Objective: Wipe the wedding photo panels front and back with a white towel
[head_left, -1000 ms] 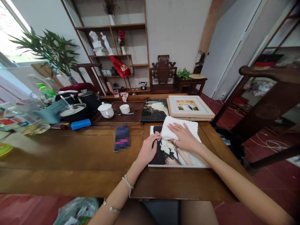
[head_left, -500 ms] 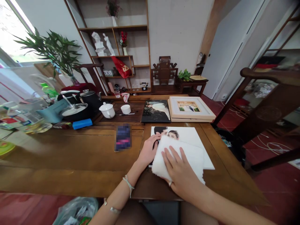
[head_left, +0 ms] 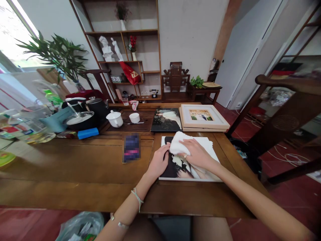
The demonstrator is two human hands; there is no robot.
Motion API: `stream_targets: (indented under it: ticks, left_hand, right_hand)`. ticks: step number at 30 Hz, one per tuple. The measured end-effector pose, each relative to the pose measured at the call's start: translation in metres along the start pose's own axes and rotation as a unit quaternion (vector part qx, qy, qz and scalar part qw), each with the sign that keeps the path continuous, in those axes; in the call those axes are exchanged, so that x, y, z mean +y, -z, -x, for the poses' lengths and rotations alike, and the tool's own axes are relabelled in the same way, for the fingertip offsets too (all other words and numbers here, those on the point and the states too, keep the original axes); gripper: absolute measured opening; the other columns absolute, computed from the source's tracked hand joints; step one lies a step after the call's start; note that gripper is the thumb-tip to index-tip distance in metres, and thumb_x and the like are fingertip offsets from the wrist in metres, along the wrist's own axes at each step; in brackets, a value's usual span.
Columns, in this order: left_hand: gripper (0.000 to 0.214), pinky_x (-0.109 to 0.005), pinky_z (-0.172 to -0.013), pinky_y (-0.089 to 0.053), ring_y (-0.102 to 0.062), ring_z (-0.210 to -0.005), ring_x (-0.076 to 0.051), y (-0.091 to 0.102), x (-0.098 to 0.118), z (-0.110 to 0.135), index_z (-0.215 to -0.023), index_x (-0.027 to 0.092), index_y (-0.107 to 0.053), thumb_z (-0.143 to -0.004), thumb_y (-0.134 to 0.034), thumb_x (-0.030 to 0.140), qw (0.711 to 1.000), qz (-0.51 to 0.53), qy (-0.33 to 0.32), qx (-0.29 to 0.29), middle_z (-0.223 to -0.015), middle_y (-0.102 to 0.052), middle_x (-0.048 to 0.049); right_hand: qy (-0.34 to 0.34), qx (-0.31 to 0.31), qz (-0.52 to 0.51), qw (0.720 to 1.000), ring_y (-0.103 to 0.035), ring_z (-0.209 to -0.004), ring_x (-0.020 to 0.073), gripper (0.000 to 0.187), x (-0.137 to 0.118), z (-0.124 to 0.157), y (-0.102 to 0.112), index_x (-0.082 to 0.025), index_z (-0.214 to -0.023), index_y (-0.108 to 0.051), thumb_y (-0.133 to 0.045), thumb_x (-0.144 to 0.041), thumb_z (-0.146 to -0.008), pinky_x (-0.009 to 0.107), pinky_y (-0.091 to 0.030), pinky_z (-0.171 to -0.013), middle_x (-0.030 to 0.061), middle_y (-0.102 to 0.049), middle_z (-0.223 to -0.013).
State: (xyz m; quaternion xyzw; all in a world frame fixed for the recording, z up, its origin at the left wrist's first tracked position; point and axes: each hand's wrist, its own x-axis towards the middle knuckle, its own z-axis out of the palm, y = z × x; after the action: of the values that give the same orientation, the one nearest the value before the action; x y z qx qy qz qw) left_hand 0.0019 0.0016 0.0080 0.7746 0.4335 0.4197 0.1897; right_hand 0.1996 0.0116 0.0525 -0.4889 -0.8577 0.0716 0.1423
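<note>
A white-edged photo panel (head_left: 215,174) with a picture of two people lies flat on the wooden table in front of me. My left hand (head_left: 159,160) holds it at its left edge, fingers bent and their tips on the picture. Under my right hand (head_left: 195,152) is a white towel (head_left: 178,142), bunched at its left side and pressed onto the upper part of the picture. The right fingers are partly sunk in the cloth. Towel and hand hide much of the picture's upper half.
Behind the panel lie a dark photo panel (head_left: 163,124) and a framed picture (head_left: 218,120) on a stack. A phone-like item (head_left: 131,147), blurred out, is to the left. Further back stand a lidded white cup (head_left: 114,118), a white bowl (head_left: 134,117) and a black kettle (head_left: 95,107).
My right hand has slid the towel away from me, toward the panel's upper part. The towel has bunched, and the picture's lower part now shows. My left hand has hardly moved.
</note>
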Motion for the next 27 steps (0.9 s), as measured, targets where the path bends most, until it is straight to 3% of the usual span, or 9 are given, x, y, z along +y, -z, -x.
stream_targets:
  ticks: [7,10,18,27]
  left_hand:
    - [0.030,-0.036,-0.097,-0.047,-0.062,-0.107,-0.020,0.001,0.001,0.000,-0.099,0.019,-0.065,-0.087,-0.041,0.003,1.000,0.000,-0.007,-0.006,-0.109,-0.067,-0.0074]
    - [0.028,-0.036,-0.094,-0.048,-0.063,-0.102,-0.021,0.000,0.000,0.000,-0.096,0.017,-0.064,-0.087,-0.042,0.003,1.000,-0.015,0.005,-0.005,-0.104,-0.067,-0.0084]
    - [0.028,-0.034,-0.092,-0.050,-0.064,-0.098,-0.020,0.001,0.002,0.000,-0.097,0.018,-0.065,-0.088,-0.042,0.005,1.000,-0.005,0.010,-0.004,-0.102,-0.069,-0.0075]
    - [0.035,-0.038,-0.106,-0.043,-0.059,-0.118,-0.019,-0.002,-0.003,0.001,-0.104,0.019,-0.067,-0.088,-0.040,0.003,1.000,0.006,0.003,-0.002,-0.119,-0.066,-0.0077]
  right_hand:
    - [-0.014,0.009,0.011,1.000,-0.058,-0.107,0.0304,0.041,-0.011,-0.054,-0.004,-0.012,-0.103,-0.068,-0.048,-0.045,-0.091,0.039,-0.038,-0.094,0.0162,-0.069,-0.107]
    - [-0.001,0.005,0.007,1.000,-0.058,-0.107,0.0303,0.042,-0.019,-0.065,-0.008,-0.012,-0.105,-0.068,-0.049,-0.046,-0.090,0.039,-0.037,-0.094,0.0160,-0.069,-0.107]
    - [0.013,0.018,-0.014,1.000,-0.046,-0.126,0.0291,0.053,-0.005,-0.052,-0.014,-0.010,-0.129,-0.055,-0.046,-0.046,-0.092,0.042,-0.026,-0.108,0.0175,-0.058,-0.131]
    - [-0.009,0.032,-0.016,0.999,-0.047,-0.127,0.0329,0.048,0.046,-0.029,-0.006,-0.014,-0.126,-0.059,-0.048,-0.045,-0.091,0.050,-0.026,-0.110,0.0156,-0.057,-0.133]
